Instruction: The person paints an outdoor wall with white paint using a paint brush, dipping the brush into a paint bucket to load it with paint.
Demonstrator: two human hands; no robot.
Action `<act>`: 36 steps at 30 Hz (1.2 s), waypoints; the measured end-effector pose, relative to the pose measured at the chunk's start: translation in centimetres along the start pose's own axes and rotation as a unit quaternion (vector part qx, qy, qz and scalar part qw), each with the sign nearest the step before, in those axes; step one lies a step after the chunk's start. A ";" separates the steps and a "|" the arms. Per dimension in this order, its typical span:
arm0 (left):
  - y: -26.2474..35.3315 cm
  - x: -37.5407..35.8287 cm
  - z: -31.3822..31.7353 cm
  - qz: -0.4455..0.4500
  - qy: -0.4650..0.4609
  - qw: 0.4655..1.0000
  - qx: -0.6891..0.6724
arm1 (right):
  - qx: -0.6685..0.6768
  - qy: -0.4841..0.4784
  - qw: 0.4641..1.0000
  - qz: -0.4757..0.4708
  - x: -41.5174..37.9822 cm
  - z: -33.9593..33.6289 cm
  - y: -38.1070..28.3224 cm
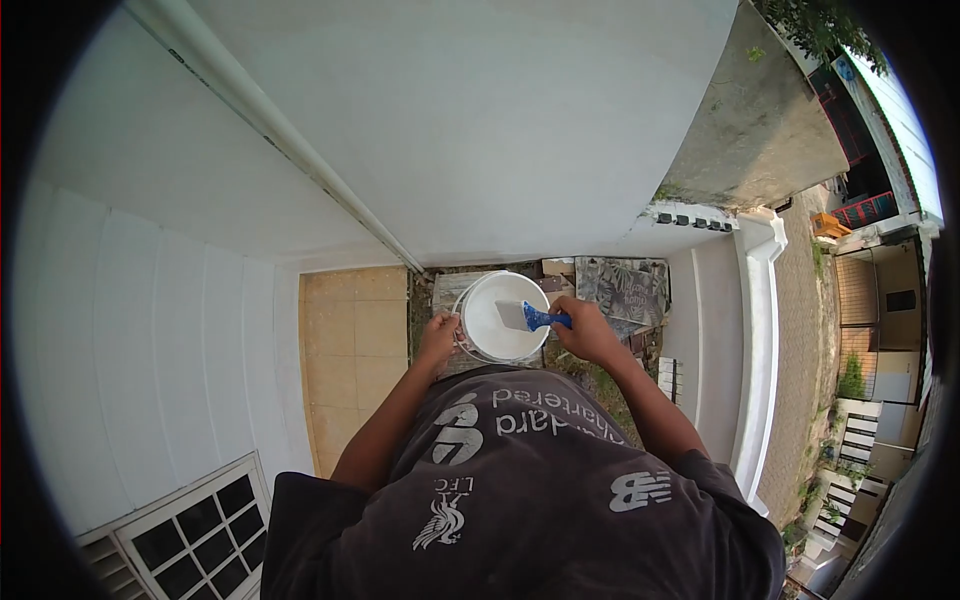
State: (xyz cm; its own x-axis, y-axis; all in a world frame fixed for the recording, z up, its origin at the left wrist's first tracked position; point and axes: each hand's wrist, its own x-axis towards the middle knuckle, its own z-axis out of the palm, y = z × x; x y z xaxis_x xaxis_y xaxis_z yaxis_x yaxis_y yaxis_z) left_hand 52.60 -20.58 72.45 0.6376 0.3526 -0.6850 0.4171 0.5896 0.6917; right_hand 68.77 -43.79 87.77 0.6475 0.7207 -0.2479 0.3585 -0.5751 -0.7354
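Observation:
A white bucket [485,318] is in front of my body, its round mouth facing up and its inside coated white. My left hand [437,340] grips the bucket at its left rim, fingers curled by the thin wire handle. In my right hand [587,330] is a paintbrush [541,318] with a blue handle, fingers wrapped round its end. The brush's wide bristle head is over the bucket's mouth, pointing left, and white paint specks show near the handle's base.
A tall white wall [480,130] rises close ahead, with a white pipe [300,165] running down it. Beige tiles [355,345] cover the floor at left. A dark patterned mat [622,290] lies right of the bucket, beside a low white wall [715,320].

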 end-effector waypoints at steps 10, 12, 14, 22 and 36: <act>1.6 -3.5 2.1 -0.102 -0.128 0.987 0.002 | -0.132 -0.025 0.988 -0.077 7.0 13.7 7.1; 1.7 -4.0 2.4 -0.101 -0.136 0.985 -0.017 | -0.112 -0.031 0.988 -0.102 7.4 14.5 8.0; 1.4 -4.0 2.6 -0.095 -0.130 0.986 -0.030 | -0.064 0.001 0.992 -0.108 6.8 13.5 7.0; 0.4 -0.6 -0.3 -0.007 -0.015 1.000 0.024 | 0.098 0.084 0.991 -0.037 2.5 8.2 4.3; -1.0 1.6 -2.3 -0.036 0.029 0.997 0.062 | 0.040 0.079 0.980 -0.180 3.2 7.5 2.1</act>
State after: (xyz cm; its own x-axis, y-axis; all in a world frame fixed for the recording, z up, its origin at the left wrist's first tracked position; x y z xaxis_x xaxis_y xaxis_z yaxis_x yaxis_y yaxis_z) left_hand 51.75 -18.97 70.09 0.5667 0.3562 -0.7429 0.5393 0.5213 0.6614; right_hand 66.58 -39.86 80.71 0.5871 0.7987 0.1319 0.5325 -0.2583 -0.8061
